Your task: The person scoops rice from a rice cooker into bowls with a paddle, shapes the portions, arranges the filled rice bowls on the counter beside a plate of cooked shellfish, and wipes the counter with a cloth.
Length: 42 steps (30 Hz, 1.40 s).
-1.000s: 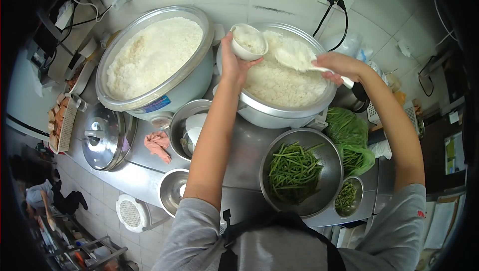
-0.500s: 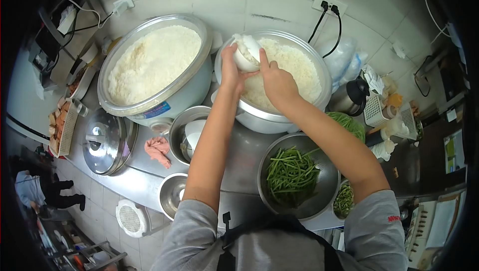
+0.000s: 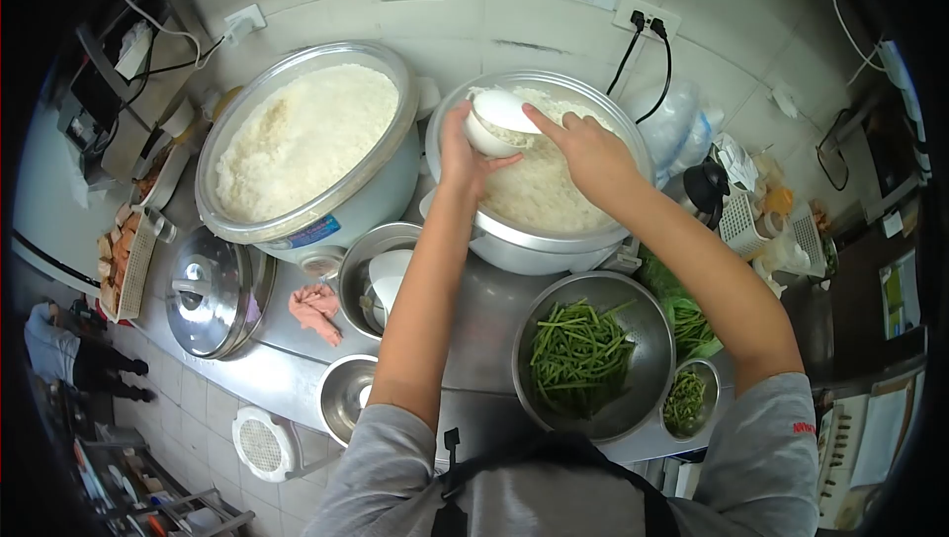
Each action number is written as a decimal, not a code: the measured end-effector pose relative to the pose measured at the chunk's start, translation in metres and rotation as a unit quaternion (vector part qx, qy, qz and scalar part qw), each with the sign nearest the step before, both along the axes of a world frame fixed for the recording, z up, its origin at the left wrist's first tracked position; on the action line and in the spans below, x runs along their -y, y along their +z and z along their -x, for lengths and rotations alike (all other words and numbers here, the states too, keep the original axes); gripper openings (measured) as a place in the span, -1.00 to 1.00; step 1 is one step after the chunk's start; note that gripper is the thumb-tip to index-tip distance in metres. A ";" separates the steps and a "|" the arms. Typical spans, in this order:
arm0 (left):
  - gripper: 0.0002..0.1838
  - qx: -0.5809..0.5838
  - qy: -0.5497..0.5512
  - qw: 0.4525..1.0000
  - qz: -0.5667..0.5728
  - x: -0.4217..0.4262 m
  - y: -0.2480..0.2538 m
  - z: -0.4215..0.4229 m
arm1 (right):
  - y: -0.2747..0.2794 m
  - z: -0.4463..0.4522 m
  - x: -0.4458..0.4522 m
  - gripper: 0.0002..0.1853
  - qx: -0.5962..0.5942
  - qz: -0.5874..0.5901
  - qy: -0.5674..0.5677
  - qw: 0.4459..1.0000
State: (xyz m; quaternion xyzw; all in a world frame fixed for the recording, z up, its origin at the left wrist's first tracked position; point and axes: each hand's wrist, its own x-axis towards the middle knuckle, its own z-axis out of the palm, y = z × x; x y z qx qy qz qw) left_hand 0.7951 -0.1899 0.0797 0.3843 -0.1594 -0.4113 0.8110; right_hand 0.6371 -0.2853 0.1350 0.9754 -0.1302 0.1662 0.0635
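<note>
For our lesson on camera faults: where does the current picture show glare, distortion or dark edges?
Head view: glare on the metal lid and counter; head view: seams on the tiled wall bow; head view: corners fall to black; head view: the white paddle looks nearly featureless.

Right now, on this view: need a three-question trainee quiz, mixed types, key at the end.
1. Which grip supports the small white bowl?
2. True or false: the rice cooker on the left is covered.
3. What lies on the counter just right of the shiny pot lid? A) knife, B) pink cloth, C) egg carton

Key: 1. The left grip. 2. False; its rice shows. 3. B.
</note>
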 end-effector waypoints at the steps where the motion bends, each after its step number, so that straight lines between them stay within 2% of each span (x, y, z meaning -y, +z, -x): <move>1: -0.37 0.001 0.002 1.000 0.002 -0.001 -0.001 0.001 | 0.003 0.001 0.001 -0.17 -0.018 -0.012 0.003 1.000; 3: -0.34 0.008 0.003 1.000 0.007 -0.001 0.000 0.001 | 0.017 0.005 0.009 -0.22 -0.049 -0.034 0.005 0.998; 6: -0.30 0.029 0.003 0.999 0.018 -0.003 0.007 0.003 | 0.041 0.007 0.033 -0.32 0.009 -0.278 0.037 0.960; 9: -0.32 0.022 -0.023 0.999 0.023 -0.007 0.013 0.005 | 0.052 0.002 0.053 -0.39 0.030 -0.384 -0.091 0.918; 10: -0.31 0.030 -0.036 0.999 0.025 -0.007 0.012 0.006 | 0.043 0.000 0.061 -0.39 0.048 -0.391 -0.092 0.915; 11: -0.31 0.040 -0.049 0.998 0.027 -0.007 0.012 0.007 | 0.032 0.001 0.067 -0.40 0.059 -0.345 -0.032 0.936; 13: -0.30 0.053 -0.061 0.996 0.028 -0.006 0.010 0.006 | 0.020 0.002 0.067 -0.40 0.080 -0.251 0.086 0.961; 16: -0.29 0.054 -0.055 0.997 0.020 -0.003 0.005 0.005 | 0.021 0.013 0.052 -0.35 0.024 -0.066 0.132 0.989; 19: -0.29 0.052 -0.055 0.997 0.003 -0.003 0.006 0.003 | 0.020 0.020 0.054 -0.37 0.007 -0.085 0.123 0.989; 21: -0.29 0.058 -0.063 0.996 -0.001 -0.004 0.011 0.007 | 0.028 0.022 0.057 -0.40 0.030 -0.114 0.108 0.987; 25: -0.30 -0.001 -0.098 0.994 0.041 -0.001 0.004 0.002 | 0.051 0.026 0.036 -0.47 0.111 -0.172 0.088 0.975; 28: -0.31 -0.023 -0.096 0.994 0.035 0.000 0.001 0.000 | 0.035 0.025 0.025 -0.52 0.087 -0.024 0.178 0.980; 31: -0.34 -0.024 -0.111 0.993 0.015 0.000 0.005 0.003 | 0.013 0.020 0.032 -0.54 0.147 -0.066 0.087 0.983; 34: -0.34 -0.017 -0.105 0.994 0.001 -0.002 0.007 0.004 | 0.003 0.017 0.032 -0.54 0.113 -0.084 0.050 0.989; 37: -0.33 0.010 -0.096 0.995 0.003 0.000 0.006 0.005 | 0.012 0.018 0.040 -0.55 0.017 -0.184 0.054 0.981; 40: -0.32 0.055 -0.117 0.992 0.009 -0.001 0.007 0.005 | 0.020 0.018 0.065 -0.60 0.133 -0.379 0.021 0.915; 42: -0.33 0.055 -0.123 0.991 -0.012 -0.003 0.012 0.010 | 0.046 0.013 0.076 -0.61 0.067 -0.412 -0.045 0.907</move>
